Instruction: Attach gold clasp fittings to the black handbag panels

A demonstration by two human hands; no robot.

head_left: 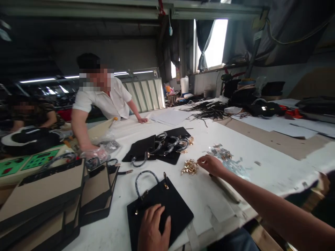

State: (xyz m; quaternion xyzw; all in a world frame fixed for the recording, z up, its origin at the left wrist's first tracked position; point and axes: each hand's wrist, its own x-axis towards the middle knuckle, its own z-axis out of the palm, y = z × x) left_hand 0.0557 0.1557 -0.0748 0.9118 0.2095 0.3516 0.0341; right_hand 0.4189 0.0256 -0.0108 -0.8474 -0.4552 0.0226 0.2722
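Observation:
My left hand [154, 228] lies with spread fingers on a black flat bag panel [176, 209] at the table's front. A plastic-wrapped handle [136, 179] arches from the panel's top edge, with gold metal fittings [165, 184] near its ends. At the right, the fingertips of my right hand [212, 164] are drawn together beside a small pile of gold metal fittings [190, 167]. Whatever those fingertips hold, if anything, is too small to make out. Behind the panel lie more black panels with wrapped handles [171, 143].
Black-edged tan panels [60, 186] are stacked at left. A co-worker in a white shirt [115, 96] leans over the table's far side, one hand at plastic bags. Clear plastic scraps [235, 165] lie beyond my right forearm; black strips [209, 107] lie farther back.

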